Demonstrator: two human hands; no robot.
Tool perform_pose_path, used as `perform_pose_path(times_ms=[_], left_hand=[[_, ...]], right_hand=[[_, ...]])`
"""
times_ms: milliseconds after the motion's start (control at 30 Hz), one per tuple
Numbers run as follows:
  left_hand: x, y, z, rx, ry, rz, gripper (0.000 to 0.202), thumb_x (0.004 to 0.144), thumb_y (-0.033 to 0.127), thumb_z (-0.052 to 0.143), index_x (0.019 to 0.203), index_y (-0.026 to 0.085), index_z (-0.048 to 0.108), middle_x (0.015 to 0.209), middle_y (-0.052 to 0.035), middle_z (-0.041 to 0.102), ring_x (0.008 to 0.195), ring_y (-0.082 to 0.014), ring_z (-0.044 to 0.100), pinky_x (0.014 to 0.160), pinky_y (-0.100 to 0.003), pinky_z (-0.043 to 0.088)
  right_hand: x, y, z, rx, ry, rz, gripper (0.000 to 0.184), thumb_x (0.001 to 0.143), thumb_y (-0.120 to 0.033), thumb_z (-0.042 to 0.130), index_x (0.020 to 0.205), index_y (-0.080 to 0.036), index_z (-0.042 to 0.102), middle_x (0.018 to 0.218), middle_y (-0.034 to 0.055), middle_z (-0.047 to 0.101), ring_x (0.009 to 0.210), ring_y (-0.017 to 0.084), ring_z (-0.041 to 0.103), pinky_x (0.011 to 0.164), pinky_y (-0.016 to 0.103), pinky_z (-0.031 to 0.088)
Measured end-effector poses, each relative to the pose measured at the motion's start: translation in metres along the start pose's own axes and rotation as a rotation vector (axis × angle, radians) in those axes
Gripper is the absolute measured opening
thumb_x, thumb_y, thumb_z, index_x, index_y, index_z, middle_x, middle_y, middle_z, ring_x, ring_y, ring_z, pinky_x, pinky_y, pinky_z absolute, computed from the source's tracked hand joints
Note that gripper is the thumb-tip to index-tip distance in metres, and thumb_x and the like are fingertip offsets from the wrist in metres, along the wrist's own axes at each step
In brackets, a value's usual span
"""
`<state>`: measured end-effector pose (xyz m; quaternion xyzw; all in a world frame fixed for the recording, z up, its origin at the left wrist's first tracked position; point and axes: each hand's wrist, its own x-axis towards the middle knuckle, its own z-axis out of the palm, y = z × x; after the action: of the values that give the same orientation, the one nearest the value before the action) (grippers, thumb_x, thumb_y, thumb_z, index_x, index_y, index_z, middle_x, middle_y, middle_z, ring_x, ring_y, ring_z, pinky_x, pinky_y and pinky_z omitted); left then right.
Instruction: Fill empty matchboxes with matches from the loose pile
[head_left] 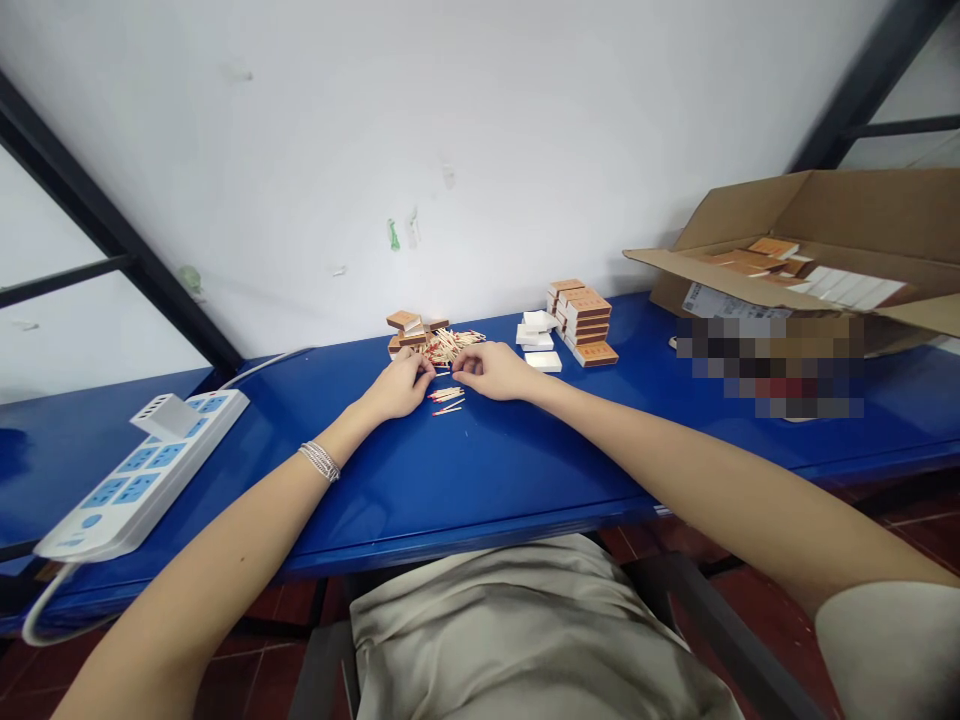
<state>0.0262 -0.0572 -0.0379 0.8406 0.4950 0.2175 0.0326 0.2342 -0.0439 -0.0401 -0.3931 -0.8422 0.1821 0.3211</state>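
Observation:
My left hand is closed in a pinch, with a match at its fingertips. Facing it, my right hand has its fingers curled and pressed together near the match's other end; what they hold, if anything, is hidden. Just below the fingertips lies a small row of red-tipped matches on the blue table. Behind both hands a loose heap of matches is spread, partly covered by the fingers. Several brown matchboxes lie at the heap's left side.
White matchbox trays and a stack of matchboxes stand right of the heap. An open cardboard box with more matchboxes is at far right, beside a blurred-out patch. A white power strip lies left. The wall borders the table's back.

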Motion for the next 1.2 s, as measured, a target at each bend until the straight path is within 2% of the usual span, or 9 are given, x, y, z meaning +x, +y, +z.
perform_pose_path(times_ms=[133, 233, 400, 500, 633, 933, 1200], left_hand=[[-0.003, 0.01, 0.001, -0.038, 0.023, 0.034, 0.012, 0.087, 0.022, 0.048, 0.088, 0.016, 0.058, 0.091, -0.0065, 0.051, 0.083, -0.0184, 0.053, 0.083, -0.035, 0.046], [-0.003, 0.013, 0.004, -0.061, 0.046, 0.02, 0.013, 0.088, 0.025, 0.049, 0.088, 0.016, 0.059, 0.089, -0.0056, 0.052, 0.083, -0.0178, 0.054, 0.082, -0.033, 0.046], [0.002, 0.003, 0.006, -0.02, 0.114, -0.049, 0.018, 0.086, 0.027, 0.052, 0.098, 0.017, 0.062, 0.093, -0.0063, 0.055, 0.087, -0.0191, 0.055, 0.084, -0.035, 0.046], [0.005, -0.005, 0.005, 0.025, 0.071, -0.019, 0.02, 0.084, 0.026, 0.055, 0.1, 0.019, 0.063, 0.093, -0.0062, 0.056, 0.089, -0.0202, 0.055, 0.083, -0.036, 0.046], [0.007, -0.009, 0.005, 0.038, 0.051, -0.015, 0.018, 0.085, 0.027, 0.052, 0.096, 0.02, 0.064, 0.089, -0.0061, 0.055, 0.082, -0.0196, 0.054, 0.08, -0.036, 0.047], [0.007, -0.008, 0.007, 0.028, 0.071, -0.036, 0.016, 0.082, 0.028, 0.054, 0.095, 0.02, 0.06, 0.09, -0.0058, 0.054, 0.087, -0.0211, 0.054, 0.084, -0.039, 0.046], [0.007, -0.006, 0.006, 0.034, 0.062, -0.047, 0.013, 0.083, 0.03, 0.053, 0.087, 0.019, 0.06, 0.087, -0.0056, 0.053, 0.087, -0.0216, 0.054, 0.084, -0.039, 0.046]], right_hand=[[0.001, 0.002, 0.003, -0.004, 0.002, -0.058, 0.012, 0.076, -0.022, 0.062, 0.083, -0.017, 0.071, 0.071, 0.0005, 0.069, 0.061, 0.01, 0.057, 0.061, 0.021, 0.04], [0.001, 0.001, 0.002, -0.02, -0.016, -0.048, 0.012, 0.075, -0.017, 0.06, 0.079, -0.017, 0.072, 0.071, 0.0009, 0.07, 0.063, 0.011, 0.059, 0.062, 0.022, 0.04], [0.001, -0.003, -0.006, 0.002, -0.071, -0.018, 0.012, 0.072, -0.016, 0.064, 0.08, -0.016, 0.073, 0.074, 0.002, 0.071, 0.066, 0.012, 0.061, 0.065, 0.022, 0.043], [0.0, -0.005, -0.007, 0.065, -0.146, -0.091, 0.013, 0.073, -0.017, 0.063, 0.081, -0.016, 0.073, 0.075, 0.0016, 0.071, 0.067, 0.012, 0.062, 0.065, 0.021, 0.045], [-0.002, -0.007, -0.004, 0.112, -0.209, -0.144, 0.013, 0.074, -0.02, 0.062, 0.08, -0.015, 0.073, 0.075, 0.0019, 0.071, 0.066, 0.011, 0.062, 0.064, 0.021, 0.045], [0.0, -0.007, -0.007, 0.073, -0.176, -0.111, 0.014, 0.073, -0.017, 0.062, 0.081, -0.015, 0.073, 0.076, 0.0021, 0.072, 0.068, 0.012, 0.063, 0.066, 0.021, 0.046], [0.001, 0.0, -0.005, 0.021, -0.073, -0.049, 0.014, 0.073, -0.019, 0.064, 0.083, -0.017, 0.073, 0.079, 0.0018, 0.073, 0.071, 0.013, 0.064, 0.068, 0.022, 0.046]])
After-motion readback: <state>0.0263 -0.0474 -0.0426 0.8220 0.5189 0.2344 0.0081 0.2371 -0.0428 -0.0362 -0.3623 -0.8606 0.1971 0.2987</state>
